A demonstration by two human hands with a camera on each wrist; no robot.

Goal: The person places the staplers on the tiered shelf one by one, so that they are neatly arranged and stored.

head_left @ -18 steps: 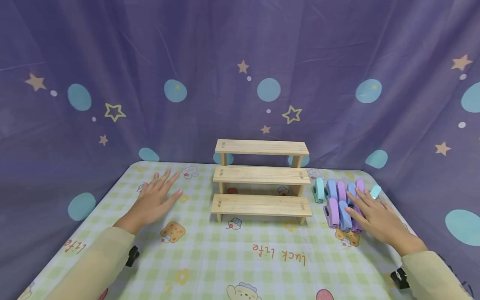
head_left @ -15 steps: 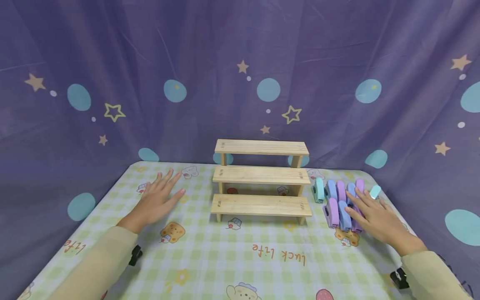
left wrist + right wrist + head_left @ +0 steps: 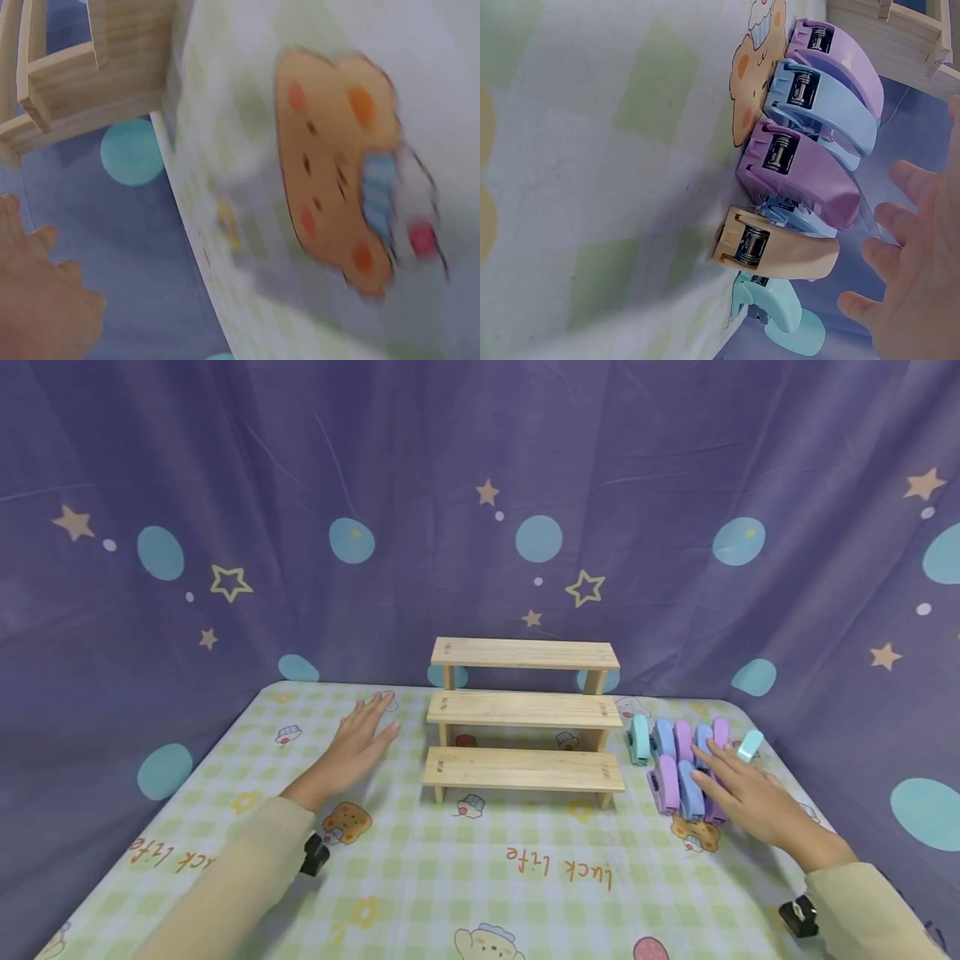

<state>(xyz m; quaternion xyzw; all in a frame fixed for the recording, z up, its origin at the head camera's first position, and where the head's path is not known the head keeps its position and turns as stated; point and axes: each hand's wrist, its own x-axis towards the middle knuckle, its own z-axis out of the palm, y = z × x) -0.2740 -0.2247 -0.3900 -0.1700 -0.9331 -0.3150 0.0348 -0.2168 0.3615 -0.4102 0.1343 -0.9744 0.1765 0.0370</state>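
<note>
Plastic spring clips (image 3: 689,787) sit right of the wooden shelf (image 3: 525,708) — the right hand (image 3: 761,802) is above them, fingers spread. Left of the shelf is the left hand (image 3: 347,758), fingers straight — both hold nothing.

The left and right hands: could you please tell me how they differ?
The left hand is left of the wooden shelf; the right hand is right of it. The right hand is beside pastel clip-like pieces; the left hand is well away from them. In the head view, the left hand points up-right, the right hand up-left. Both are open and empty.
</note>
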